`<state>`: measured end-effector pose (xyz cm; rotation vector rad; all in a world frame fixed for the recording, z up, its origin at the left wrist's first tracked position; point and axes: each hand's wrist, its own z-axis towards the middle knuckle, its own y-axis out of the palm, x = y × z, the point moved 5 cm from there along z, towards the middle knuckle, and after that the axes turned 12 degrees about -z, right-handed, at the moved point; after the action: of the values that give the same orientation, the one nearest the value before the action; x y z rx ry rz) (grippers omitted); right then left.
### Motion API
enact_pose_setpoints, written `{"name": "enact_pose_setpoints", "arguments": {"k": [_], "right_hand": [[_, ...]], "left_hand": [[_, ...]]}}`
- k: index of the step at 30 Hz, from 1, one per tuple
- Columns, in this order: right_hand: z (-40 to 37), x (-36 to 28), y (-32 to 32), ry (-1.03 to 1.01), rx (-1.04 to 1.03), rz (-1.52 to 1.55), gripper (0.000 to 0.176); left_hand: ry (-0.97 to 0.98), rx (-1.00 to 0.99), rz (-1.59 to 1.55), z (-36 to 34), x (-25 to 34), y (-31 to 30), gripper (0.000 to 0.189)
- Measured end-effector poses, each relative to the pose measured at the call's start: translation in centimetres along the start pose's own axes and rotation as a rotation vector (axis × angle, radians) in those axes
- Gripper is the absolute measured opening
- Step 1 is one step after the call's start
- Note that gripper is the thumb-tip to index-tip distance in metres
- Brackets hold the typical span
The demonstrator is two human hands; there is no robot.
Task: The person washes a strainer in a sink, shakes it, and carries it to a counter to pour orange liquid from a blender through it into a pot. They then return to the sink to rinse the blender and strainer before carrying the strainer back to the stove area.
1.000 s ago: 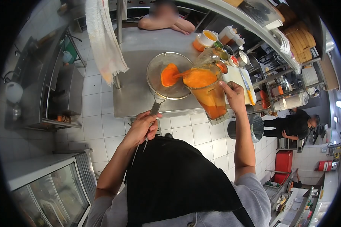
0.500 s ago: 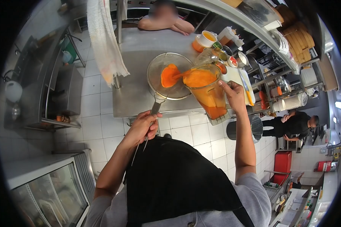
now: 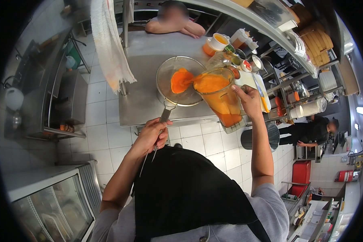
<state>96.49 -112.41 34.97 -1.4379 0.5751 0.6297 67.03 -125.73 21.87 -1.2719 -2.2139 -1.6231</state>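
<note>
My left hand (image 3: 152, 135) is closed around the handle of a round mesh strainer (image 3: 163, 78), which lies level over the near part of the steel counter. Two thin metal prongs stick out below my fingers. My right hand (image 3: 248, 100) grips the handle of a clear blender jug (image 3: 224, 103), tilted to the left with its rim over the strainer's right edge. Orange liquid (image 3: 181, 80) runs from the jug and pools in the mesh. Whatever lies beneath the strainer is hidden.
A person (image 3: 174, 24) leans with folded arms on the steel counter's (image 3: 143, 52) far side. Tubs (image 3: 220, 40), squeeze bottles and a cutting board with a knife (image 3: 262, 92) are at the right. A towel (image 3: 109, 48) hangs left. Another person (image 3: 316, 132) stands beyond the bin (image 3: 260, 137).
Both hands, the strainer and the jug are almost unmoved, with liquid still running. The standing person at the right has shifted their arms and turned slightly.
</note>
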Motion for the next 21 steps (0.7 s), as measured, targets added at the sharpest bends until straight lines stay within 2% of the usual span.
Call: {"name": "enact_pose_setpoints", "arguments": {"k": [21], "right_hand": [[0.6, -1.0, -0.6, -0.042, -0.041, -0.083, 0.036]], "left_hand": [[0.01, 0.011, 0.005, -0.1, -0.4, -0.1, 0.021]]}}
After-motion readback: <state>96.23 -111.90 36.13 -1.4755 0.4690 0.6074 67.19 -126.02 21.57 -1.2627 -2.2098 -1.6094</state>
